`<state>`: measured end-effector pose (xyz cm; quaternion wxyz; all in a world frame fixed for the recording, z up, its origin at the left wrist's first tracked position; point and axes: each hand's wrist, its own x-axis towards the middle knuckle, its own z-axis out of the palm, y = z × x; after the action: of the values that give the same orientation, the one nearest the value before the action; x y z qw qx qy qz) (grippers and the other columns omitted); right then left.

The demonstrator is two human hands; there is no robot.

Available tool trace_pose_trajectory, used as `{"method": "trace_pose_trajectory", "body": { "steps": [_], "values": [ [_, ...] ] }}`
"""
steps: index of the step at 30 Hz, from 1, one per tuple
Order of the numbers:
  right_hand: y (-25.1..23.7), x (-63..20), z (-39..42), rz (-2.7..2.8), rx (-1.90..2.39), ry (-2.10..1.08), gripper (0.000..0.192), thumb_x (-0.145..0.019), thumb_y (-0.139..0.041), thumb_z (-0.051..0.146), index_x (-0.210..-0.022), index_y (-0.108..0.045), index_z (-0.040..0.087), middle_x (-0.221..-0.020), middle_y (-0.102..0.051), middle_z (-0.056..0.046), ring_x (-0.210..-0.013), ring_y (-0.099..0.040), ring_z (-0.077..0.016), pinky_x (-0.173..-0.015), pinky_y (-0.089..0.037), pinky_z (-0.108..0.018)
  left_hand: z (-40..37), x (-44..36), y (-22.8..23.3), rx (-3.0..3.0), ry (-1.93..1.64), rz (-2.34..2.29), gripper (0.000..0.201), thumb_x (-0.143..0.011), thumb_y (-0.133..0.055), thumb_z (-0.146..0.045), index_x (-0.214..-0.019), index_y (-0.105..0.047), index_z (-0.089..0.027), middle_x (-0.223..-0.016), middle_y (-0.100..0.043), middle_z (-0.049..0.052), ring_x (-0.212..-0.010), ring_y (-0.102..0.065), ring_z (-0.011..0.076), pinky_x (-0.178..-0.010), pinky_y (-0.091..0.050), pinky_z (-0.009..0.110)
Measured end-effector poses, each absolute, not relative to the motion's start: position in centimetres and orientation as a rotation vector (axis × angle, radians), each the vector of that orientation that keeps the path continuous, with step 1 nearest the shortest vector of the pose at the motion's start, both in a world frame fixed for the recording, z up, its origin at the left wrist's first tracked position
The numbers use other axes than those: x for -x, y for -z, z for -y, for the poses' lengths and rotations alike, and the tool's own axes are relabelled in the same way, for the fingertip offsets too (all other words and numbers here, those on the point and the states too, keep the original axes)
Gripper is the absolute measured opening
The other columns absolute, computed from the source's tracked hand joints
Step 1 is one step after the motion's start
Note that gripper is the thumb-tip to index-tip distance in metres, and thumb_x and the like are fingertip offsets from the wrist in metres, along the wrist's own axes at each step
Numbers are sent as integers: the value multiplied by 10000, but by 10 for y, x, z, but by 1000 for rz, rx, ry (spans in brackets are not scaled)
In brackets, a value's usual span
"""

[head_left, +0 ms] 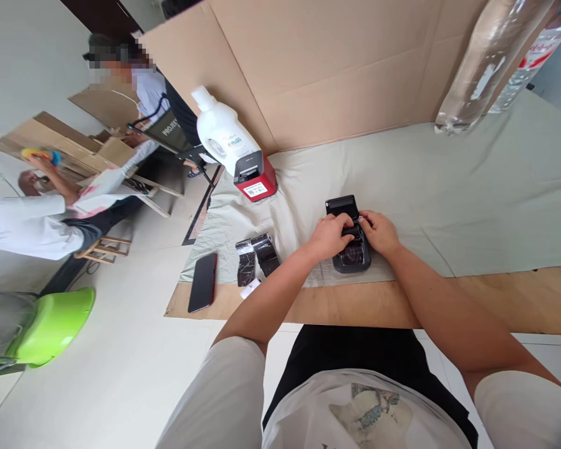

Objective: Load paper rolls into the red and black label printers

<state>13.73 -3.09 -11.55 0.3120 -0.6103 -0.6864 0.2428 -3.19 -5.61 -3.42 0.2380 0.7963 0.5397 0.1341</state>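
Black device [353, 268], lid [341, 204] open, sits at twelve o'clock on pale cloth [402, 174]. Left hand [330, 236] curls inside, whether pinching anything I can't tell; half-curled right hand [378, 232] touches the three-o'clock rim. Knocked, that lid could nip fingers; a swinging left forearm [283, 284] could drag shiny strips [266, 252] at nine o'clock.

From my remote station, I count two bare hands [330, 237] and one black device [353, 254] at centre, one phone [202, 282] lower left, one white jug [227, 134] and one red-and-black box [257, 178] left of centre, two bottles [477, 68] upper right, two co-workers [32, 224] far left.
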Motion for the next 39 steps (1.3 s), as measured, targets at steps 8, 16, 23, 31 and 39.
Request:
{"method": "trace_pose_trajectory", "body": {
  "steps": [8,16,23,31,39],
  "values": [
    [119,-140,30,1742,1450,-749,454,-966,-394,454,-1255,-670,238,-1169,-726,-97,-1123,-636,-303,-1012,-480,-512,60,31,55,-2280,-531,-1509,105,-843,-703,-232,-945,-692,-210,-1042,-686,81,-1084,-592,269,-976,-478,445],
    [107,-139,35,1401,1149,-1179,577,-915,-373,701,-1077,-670,233,-1165,-714,-84,-1097,-654,-235,-957,-514,-422,101,41,89,-2041,-1257,-1664,617,-710,-825,-450,-1167,-491,-202,-1231,-502,136,-1242,-479,304,-1075,-383,500],
    [94,-146,40,1626,1490,-951,499,-853,-517,671,-1001,-653,215,-1019,-725,-94,-917,-667,-238,-858,-526,-407,104,45,104,-1775,-1168,-1627,862,-677,-810,-560,-1339,-392,-201,-1383,-438,182,-1367,-404,346,-1110,-344,516],
    [71,-151,55,1870,1570,-1229,544,-874,-555,631,-1214,-559,206,-957,-737,-106,-894,-693,-289,-781,-532,-417,107,51,101,-1745,-1042,-1449,993,-688,-765,-630,-1447,-313,-178,-1457,-424,210,-1344,-445,361,-1132,-345,542],
    [74,-148,57,1538,1158,-1641,564,-720,-784,462,-1157,-512,231,-1058,-716,-72,-1018,-683,-265,-843,-575,-419,100,51,99,-1310,-1099,-1090,915,-729,-694,-704,-1419,-315,-238,-1390,-494,145,-1238,-560,274,-1031,-479,418]
  ]
}}
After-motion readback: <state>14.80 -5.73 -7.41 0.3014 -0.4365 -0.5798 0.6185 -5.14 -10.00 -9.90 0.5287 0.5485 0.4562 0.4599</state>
